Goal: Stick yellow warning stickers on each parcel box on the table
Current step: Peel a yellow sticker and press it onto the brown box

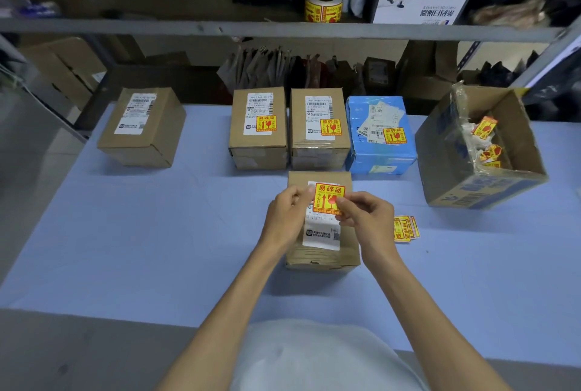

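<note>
1. Head view, nearest first: the left hand (287, 214) pinches the left edge of one yellow sticker (328, 198). The right hand (366, 214) pinches its lower right corner, so both hands are grasping it.
2. The sticker sits between the two hands, square to the person, its print reading upright. It lies over the far half of the near box (349, 252), directly above that box's white label (320, 236).
3. The box's long axis runs near to far, and the label runs the same way. The placement is therefore straight down from the hands, with no sideways reach needed. I cannot tell whether the sticker already touches the box, or whether its backing is off.
4. Just right of the right hand, a stack (405, 228) of spare stickers lies on the blue table (157, 233). That hand is the nearer one for the next pick.
5. In the far row, a brown box (257, 151), a second brown box (319, 151) and a blue box (380, 158) each carry a yellow sticker.
6. At far left, well apart from the others, stands a bare box (141, 145) with no yellow sticker. It looks like the last parcel left, and the left hand is nearer to it.
7. At far right an open carton (490, 189) holds crumpled sticker scraps.
8. Farthest, a sticker roll (323, 5) stands on the shelf (188, 27).
</note>
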A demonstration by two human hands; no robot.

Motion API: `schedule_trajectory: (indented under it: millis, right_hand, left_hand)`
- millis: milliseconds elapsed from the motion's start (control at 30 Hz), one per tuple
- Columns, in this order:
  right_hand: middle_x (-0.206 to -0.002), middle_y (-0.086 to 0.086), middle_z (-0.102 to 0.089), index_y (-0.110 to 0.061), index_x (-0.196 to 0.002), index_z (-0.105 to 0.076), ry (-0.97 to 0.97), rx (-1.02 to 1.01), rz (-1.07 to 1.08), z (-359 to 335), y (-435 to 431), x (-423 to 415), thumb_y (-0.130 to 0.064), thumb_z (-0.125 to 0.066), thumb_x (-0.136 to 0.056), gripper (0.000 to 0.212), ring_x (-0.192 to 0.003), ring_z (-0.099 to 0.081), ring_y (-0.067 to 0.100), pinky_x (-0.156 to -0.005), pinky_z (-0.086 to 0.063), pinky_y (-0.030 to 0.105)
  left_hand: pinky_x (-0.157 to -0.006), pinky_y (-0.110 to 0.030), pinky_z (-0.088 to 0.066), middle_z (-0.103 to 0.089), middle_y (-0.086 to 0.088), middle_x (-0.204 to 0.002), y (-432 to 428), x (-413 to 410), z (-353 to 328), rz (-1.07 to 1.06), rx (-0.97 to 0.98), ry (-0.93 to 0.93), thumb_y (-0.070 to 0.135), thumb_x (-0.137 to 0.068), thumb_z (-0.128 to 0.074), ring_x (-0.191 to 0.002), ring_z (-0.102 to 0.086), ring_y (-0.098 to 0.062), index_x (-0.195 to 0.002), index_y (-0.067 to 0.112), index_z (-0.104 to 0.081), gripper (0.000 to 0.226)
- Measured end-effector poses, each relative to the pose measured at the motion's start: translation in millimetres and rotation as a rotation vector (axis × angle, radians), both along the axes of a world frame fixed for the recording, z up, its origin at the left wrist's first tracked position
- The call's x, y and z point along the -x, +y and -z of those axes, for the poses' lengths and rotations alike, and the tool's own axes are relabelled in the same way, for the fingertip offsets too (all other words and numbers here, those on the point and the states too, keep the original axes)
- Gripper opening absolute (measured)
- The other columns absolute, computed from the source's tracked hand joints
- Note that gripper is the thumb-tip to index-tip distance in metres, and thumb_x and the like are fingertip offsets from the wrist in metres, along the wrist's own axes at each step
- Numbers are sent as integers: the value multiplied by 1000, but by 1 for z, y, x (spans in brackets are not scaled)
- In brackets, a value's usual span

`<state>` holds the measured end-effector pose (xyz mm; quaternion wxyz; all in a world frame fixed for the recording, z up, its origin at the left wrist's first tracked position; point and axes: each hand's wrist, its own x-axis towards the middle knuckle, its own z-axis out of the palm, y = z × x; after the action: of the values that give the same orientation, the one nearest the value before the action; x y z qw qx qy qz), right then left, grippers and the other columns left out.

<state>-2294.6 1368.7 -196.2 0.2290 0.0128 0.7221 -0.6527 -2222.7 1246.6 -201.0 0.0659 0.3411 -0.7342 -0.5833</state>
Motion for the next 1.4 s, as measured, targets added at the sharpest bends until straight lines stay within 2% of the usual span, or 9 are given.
schedule_trajectory:
  millis: [100, 267, 500, 633, 733, 833, 1100, 1233, 1400]
  right_hand:
    - [-72, 4, -72, -2, -86, -71, -8, -24, -45, 2, 7, 1, -6, -71, -84, 4, -58, -66, 11, -55, -55, 21]
    - [-74, 8, -72, 0, -88, -70, 21, -118, -42, 10, 17, 6, -8, -75, -81, 11, -58, -68, 7, -54, -53, 16]
    - [-69, 9, -72, -3, -81, -67, -25, -149, -39, 17, 29, 5, -10, -79, -77, 15, -64, -72, 22, -59, -59, 29]
    - [-71, -1, -71, -15, -68, -68, 46, -201, -80, 20, 28, 5, -15, -80, -75, 14, -71, -71, 20, -72, -60, 47]
    - [-71, -2, -69, -14, -69, -67, 70, -207, -90, 19, 27, 6, -14, -78, -76, 14, -71, -68, 16, -76, -58, 49]
    - [-72, 4, -69, -15, -70, -65, 91, -204, -120, 20, 29, 5, -12, -76, -79, 14, -76, -68, 24, -74, -57, 52]
    - [-71, 7, -70, -18, -79, -66, 116, -265, -133, 24, 31, 8, -14, -80, -77, 14, -73, -70, 22, -69, -59, 43]
    - [-68, 3, -71, -16, -108, -54, 76, -259, -125, 23, 31, 9, -16, -82, -75, 43, -70, -70, 13, -64, -52, 24]
    - [-68, -1, -70, -13, -109, -49, 41, -261, -114, 23, 30, 11, -16, -82, -74, 49, -70, -69, 11, -69, -51, 24]
  left_hand:
    - [-58, -10, -39, -61, 7, -75, 6, 3, 3, -18, 65, 9, 30, -92, -57, -71, -54, -5, -82, 16, -61, 18]
    - [-61, -1, -39, -64, 10, -84, 17, 5, 9, -4, 95, -15, 28, -92, -60, -81, -56, -2, -87, 16, -66, 14]
    - [-68, -14, -45, -67, 7, -85, 26, 1, 17, -40, 58, -72, 26, -89, -65, -83, -64, -8, -87, 15, -68, 11]
    - [-66, -13, -45, -66, 6, -86, 28, -2, 19, -46, 35, -89, 22, -85, -70, -80, -62, -8, -83, 18, -65, 6]
    - [-68, -16, -48, -67, 5, -85, 28, -3, 19, -75, 22, -84, 22, -84, -71, -82, -63, -10, -81, 19, -66, 7]
    - [-69, -17, -45, -67, 6, -84, 27, -3, 16, -97, -8, -89, 24, -84, -71, -83, -63, -11, -81, 20, -67, 6]
    - [-59, -12, -42, -71, -1, -94, 31, 0, 16, -125, 11, -162, 24, -84, -72, -83, -66, -11, -87, 17, -69, 8]
    - [-58, -13, -44, -72, -2, -100, 31, -1, 20, -133, -16, -182, 23, -83, -73, -82, -66, -11, -87, 16, -69, 9]
    - [-60, -14, -45, -73, -5, -100, 30, 0, 23, -135, -81, -201, 22, -83, -72, -84, -67, -12, -89, 15, -69, 10]
